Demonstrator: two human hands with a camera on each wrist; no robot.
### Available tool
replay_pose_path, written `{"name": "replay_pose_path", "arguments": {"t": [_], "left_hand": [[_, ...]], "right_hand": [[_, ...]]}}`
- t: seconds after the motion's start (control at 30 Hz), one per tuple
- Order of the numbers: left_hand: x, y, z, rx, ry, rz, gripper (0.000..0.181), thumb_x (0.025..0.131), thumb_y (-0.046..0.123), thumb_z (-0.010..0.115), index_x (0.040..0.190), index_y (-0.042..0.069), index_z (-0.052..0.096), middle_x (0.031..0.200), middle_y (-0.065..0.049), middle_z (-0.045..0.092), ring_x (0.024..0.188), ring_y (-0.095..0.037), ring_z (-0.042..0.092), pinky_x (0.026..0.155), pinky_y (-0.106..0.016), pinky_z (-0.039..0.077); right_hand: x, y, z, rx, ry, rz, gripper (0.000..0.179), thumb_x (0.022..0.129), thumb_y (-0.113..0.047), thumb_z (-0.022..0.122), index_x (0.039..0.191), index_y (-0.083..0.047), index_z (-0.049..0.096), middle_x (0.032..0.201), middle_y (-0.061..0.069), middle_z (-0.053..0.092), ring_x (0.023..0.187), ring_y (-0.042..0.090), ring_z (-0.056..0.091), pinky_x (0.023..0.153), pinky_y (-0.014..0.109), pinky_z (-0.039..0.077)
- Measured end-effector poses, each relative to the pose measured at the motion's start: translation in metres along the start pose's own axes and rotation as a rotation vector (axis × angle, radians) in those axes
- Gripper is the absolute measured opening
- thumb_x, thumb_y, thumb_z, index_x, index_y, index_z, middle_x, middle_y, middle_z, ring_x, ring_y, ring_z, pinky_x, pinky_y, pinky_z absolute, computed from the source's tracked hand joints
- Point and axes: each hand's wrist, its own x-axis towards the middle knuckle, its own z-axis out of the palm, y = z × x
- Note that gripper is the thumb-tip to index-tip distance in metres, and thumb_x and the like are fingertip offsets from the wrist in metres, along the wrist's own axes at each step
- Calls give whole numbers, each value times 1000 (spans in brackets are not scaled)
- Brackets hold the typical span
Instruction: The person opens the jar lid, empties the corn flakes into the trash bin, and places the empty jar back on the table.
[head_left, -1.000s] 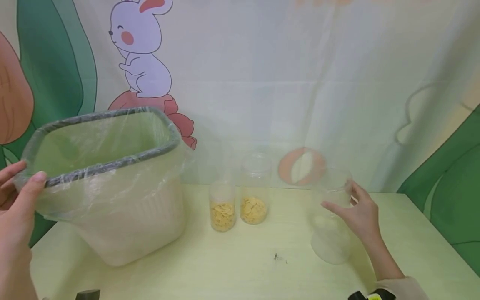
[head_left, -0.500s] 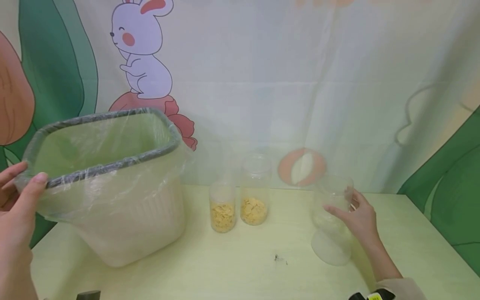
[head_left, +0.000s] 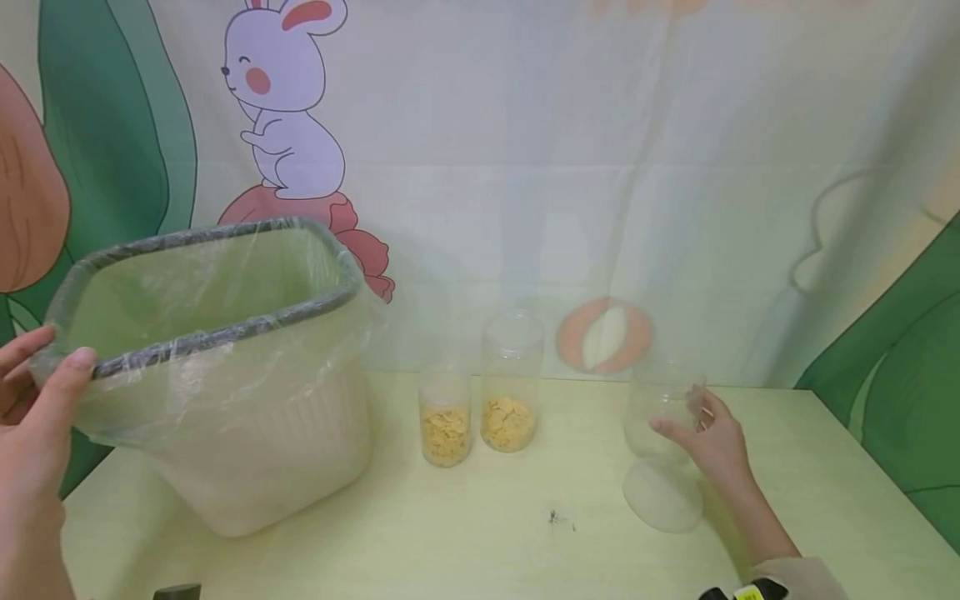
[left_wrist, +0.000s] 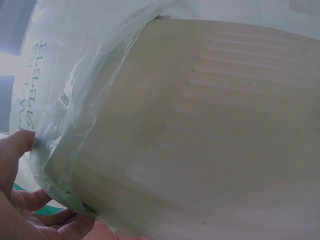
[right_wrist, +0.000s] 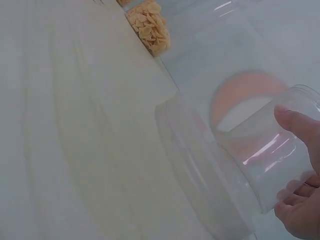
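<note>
The left hand [head_left: 47, 421] grips a pale, ribbed plastic bin [head_left: 277, 454] by its bag-covered rim. On the right side of the worktop [head_left: 480, 542], the right hand [head_left: 718, 442] holds a clear, cylindrical jar [right_wrist: 265, 155], perhaps touching a round, translucent piece [head_left: 663, 500].

Beige and ribbed on the bin [head_left: 247, 492] at left of the head view, dark grey on its rim [head_left: 225, 332]. Clear for the container [head_left: 651, 398] at right. Golden yellow for the flakes [head_left: 446, 435] near centre. Pale yellow-green across the table [head_left: 450, 550] at the bottom. Whitish over the backdrop [head_left: 480, 125], printed with a lilac-white rabbit [head_left: 296, 150] at upper left and an orange-and-cream oval [head_left: 603, 335] right of centre.
</note>
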Motion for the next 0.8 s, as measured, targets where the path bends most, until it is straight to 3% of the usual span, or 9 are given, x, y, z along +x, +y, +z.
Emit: {"name": "replay_pose_path", "arguments": {"t": [0.27, 0.8], "left_hand": [[1, -1, 0, 7, -4, -7, 29, 86, 5, 60, 104, 28, 63, 80, 19, 55, 64, -1, 41, 59, -5, 33], [2, -3, 0, -113, -9, -47, 28, 84, 3, 62, 102, 24, 65, 80, 12, 55, 67, -3, 42, 59, -5, 34]], "right_hand": [[1, 6, 3, -30, -35, 20, 98, 76, -34, 73, 145, -3, 11, 147, 24, 16, 132, 42, 20, 104, 50, 27], [1, 13, 7, -22, -45, 15, 98, 76, -32, 73, 145, -1, 10, 147, 24, 16, 132, 42, 20, 103, 50, 28]]}}
